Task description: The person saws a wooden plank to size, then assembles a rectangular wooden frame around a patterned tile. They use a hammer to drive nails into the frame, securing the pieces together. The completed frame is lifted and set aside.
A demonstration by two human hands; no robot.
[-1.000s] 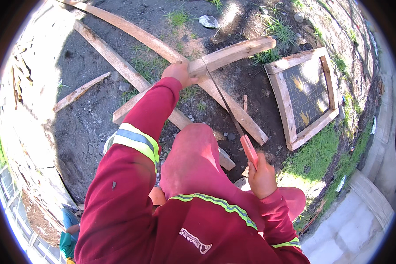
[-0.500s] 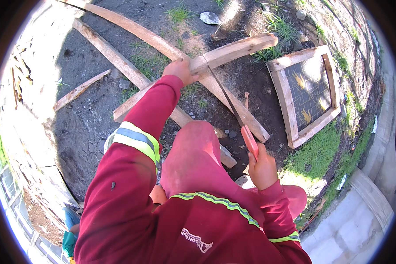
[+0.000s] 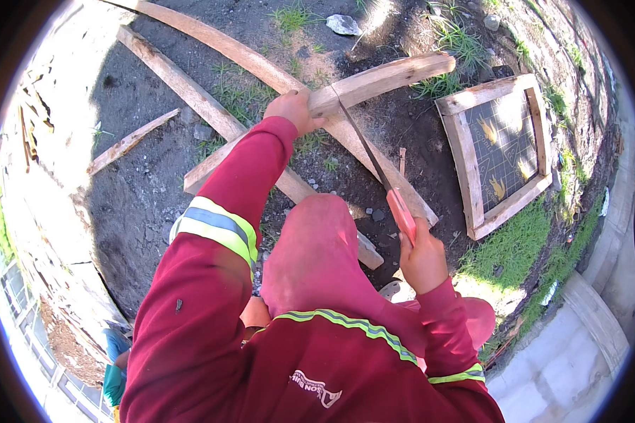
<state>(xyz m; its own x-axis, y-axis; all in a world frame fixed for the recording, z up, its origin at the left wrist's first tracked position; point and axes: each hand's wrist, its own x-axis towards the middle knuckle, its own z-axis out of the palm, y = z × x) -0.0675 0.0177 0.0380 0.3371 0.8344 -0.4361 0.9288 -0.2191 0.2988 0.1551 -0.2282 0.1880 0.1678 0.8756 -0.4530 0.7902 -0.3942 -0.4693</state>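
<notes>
My right hand point(image 3: 423, 257) is closed around the red handle of a handsaw point(image 3: 363, 143). Its dark, narrow blade slants up and left, lying across a wooden board point(image 3: 391, 81) close to where I hold the wood. My left hand point(image 3: 291, 113) grips that board just left of the blade. The board rests over a long timber point(image 3: 215, 41) that runs diagonally beneath it, and its near left end point(image 3: 203, 173) shows beyond my left forearm. Whether the teeth have cut into the wood cannot be made out.
A second timber point(image 3: 176, 84) lies on the left, partly under my arm, near a short wood strip point(image 3: 134, 143). To the right lies a wooden frame point(image 3: 466, 166) around dark mesh. A pale stone point(image 3: 343, 25) and grass tufts dot the soil. Someone's green sleeve point(image 3: 114, 381) shows lower left.
My right hand has pushed the handsaw slightly forward, away from me, across the board. My left hand keeps its grip. The whole view has shifted a little.
</notes>
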